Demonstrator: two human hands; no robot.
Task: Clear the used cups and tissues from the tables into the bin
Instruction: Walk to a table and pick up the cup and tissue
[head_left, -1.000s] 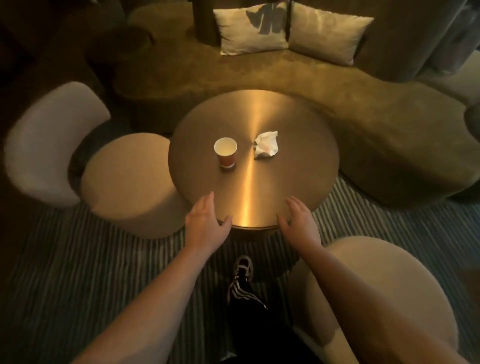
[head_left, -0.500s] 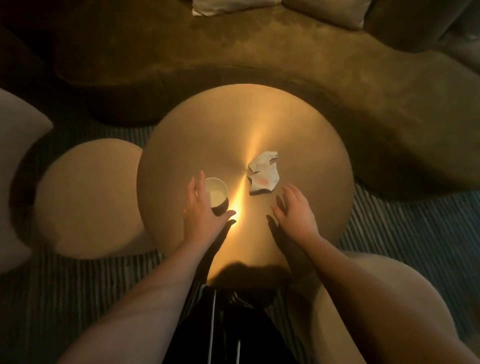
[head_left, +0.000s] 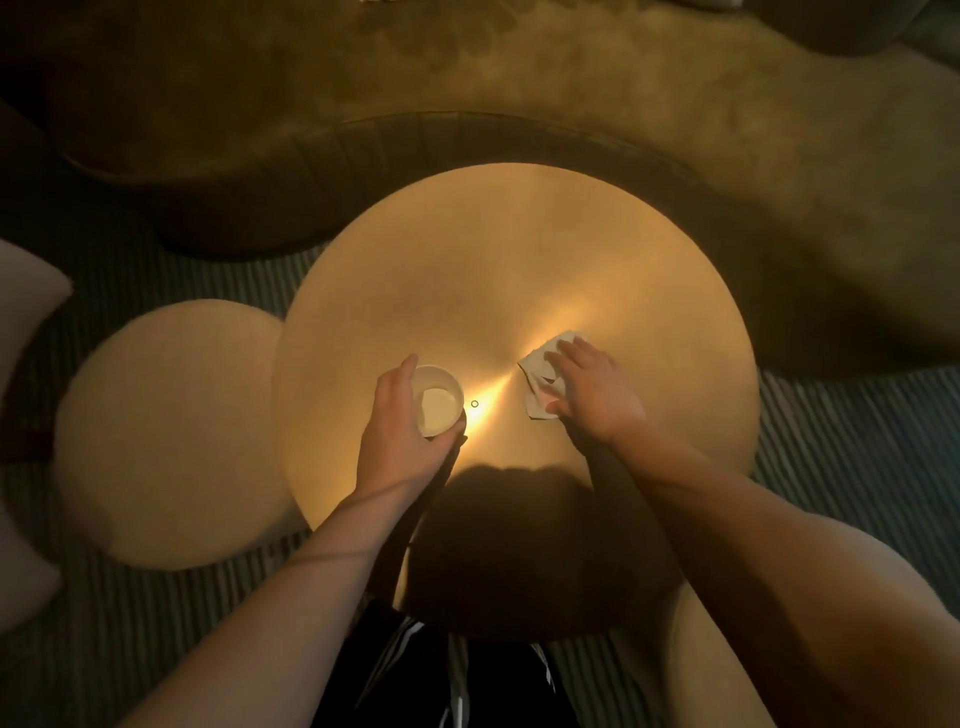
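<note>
Nearest the camera, dark trousers (head_left: 415, 686) with pale stripes showed between two bare forearms, and a head-shaped shadow lay across the near edge of the round, brass-coloured table (head_left: 519, 270).

The left hand (head_left: 400, 431) was curled round the cup (head_left: 439, 400), fingers along its far-left side and thumb at its near rim, so the cup sat gripped in the crook of the hand. The cup stood upright on the table, left of centre; it was a small paper cup, its inside pale, and whether anything was in it could not be told. Its outer wall was hidden by the hand, and no writing could be read on it.

The right hand (head_left: 587, 395) lay flat, fingers spread, pressed down on the tissue (head_left: 540, 374), right of centre. The tissue was white and crumpled, its left edge and near corner sticking out from under the fingers. A tiny dark ring mark (head_left: 474, 404) sat on the table between cup and tissue.

Half a second earlier the left hand had been only beside the cup and the right hand short of the tissue; both had since closed onto them. The view had also tipped further down.

A pale round stool (head_left: 171, 431) stood left of the table on a striped rug (head_left: 857, 452), and a curved olive sofa (head_left: 519, 93) ran beyond.
</note>
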